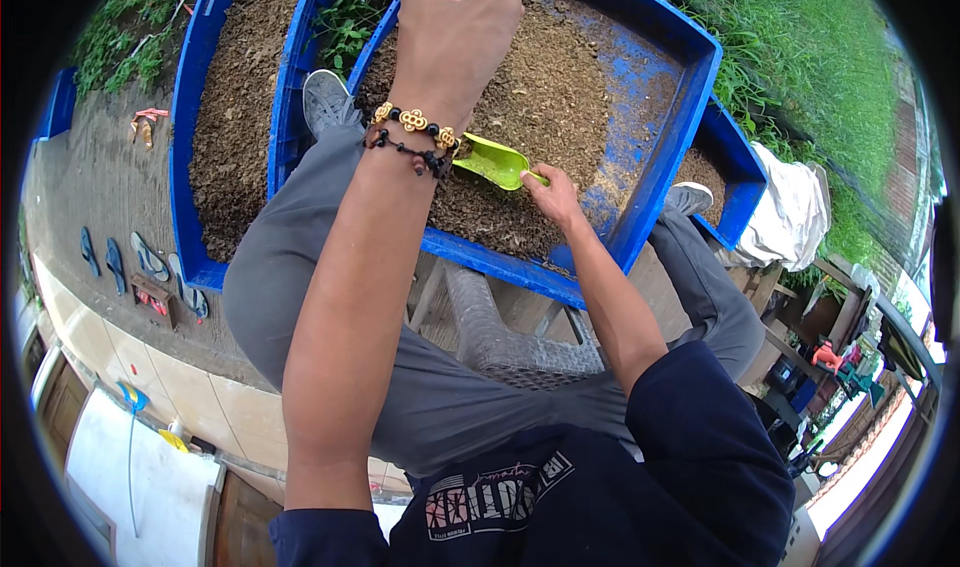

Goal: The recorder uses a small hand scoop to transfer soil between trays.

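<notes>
I cannot tell whether the left hand [462, 15], cropped above, holds anything, while the right hand [556, 200] grips a lime-green hand scoop [498, 165], probably best kept level against spills, over crumbly brown material [560, 97] in a blue tray [500, 272].

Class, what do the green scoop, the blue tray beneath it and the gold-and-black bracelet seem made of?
Green scoop: probably plastic, smooth and glossy, from its even colour and sheen.
Blue tray: likely moulded plastic, slightly shiny, with thick, evenly coloured walls.
Gold-and-black bracelet: shiny beads, perhaps metal or coated plastic; unclear which.
</notes>
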Available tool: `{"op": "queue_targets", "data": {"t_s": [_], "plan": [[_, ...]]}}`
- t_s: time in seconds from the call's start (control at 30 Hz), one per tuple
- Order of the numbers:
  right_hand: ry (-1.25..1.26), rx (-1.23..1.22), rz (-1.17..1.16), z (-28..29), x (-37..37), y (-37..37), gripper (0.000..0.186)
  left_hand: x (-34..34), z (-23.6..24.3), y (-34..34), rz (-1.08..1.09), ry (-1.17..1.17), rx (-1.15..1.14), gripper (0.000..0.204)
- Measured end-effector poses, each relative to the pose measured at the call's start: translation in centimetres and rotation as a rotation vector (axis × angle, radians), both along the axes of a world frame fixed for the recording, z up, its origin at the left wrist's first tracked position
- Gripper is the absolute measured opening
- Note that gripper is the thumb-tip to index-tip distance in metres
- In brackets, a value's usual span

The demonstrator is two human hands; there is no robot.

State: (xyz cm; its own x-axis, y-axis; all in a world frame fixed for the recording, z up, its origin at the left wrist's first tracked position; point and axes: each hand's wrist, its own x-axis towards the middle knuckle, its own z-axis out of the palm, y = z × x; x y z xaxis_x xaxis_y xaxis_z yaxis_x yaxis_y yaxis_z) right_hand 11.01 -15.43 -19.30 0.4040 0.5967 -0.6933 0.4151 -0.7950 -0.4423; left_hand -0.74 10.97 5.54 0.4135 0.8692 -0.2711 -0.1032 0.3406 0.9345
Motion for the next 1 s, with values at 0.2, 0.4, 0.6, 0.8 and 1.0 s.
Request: {"op": "queue_targets", "data": {"t_s": [0.2, 0.4, 0.6, 0.8, 1.0], "plan": [[-0.012, 0.017, 0.084, 0.2, 2.5, 0.7, 0.043, 0.5, 0.4, -0.1, -0.008, 0.011, -0.021, 0.013], [-0.037, -0.077, 0.068, 4.4, 2.7, 3.9, 0.045, 0.6, 0.1, 0.0, 0.013, 0.014, -0.042, 0.014], [-0.09, -0.056, 0.028, 13.0, 0.5, 11.7, 0.052, 0.1, 1.7, -0.3, 0.008, 0.075, 0.018, 0.016], [-0.183, -0.072, -0.031, 11.6, 3.0, 9.8, 0.048, 1.1, 0.4, 0.1, 0.0, 0.089, -0.019, 0.016], [-0.112, -0.184, 0.002, 7.5, 4.8, -0.6, 0.043, 0.9, 0.2, 0.1, -0.008, 0.047, 0.001, 0.015]]}}
